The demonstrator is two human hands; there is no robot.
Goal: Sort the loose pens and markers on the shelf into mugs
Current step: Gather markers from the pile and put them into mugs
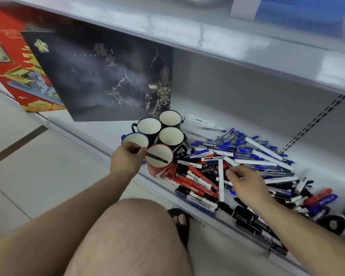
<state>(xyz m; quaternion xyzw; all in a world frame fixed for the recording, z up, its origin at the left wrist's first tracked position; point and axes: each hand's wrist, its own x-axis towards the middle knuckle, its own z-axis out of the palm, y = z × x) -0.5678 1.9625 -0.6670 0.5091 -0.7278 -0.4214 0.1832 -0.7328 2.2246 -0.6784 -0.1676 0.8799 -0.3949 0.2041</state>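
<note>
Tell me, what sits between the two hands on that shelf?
In the head view, the red mug and red-and-white markers from the pile lie between the left hand, which holds a dark pen over that mug, and the right hand.

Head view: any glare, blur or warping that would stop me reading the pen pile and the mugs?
Head view: soft glare streaks on the upper shelf edge; wide-angle bending of the shelf lines; pen pile slightly soft, labels unreadable; red mug and dark pen in the left hand clear enough; right hand slightly blurred.
</note>
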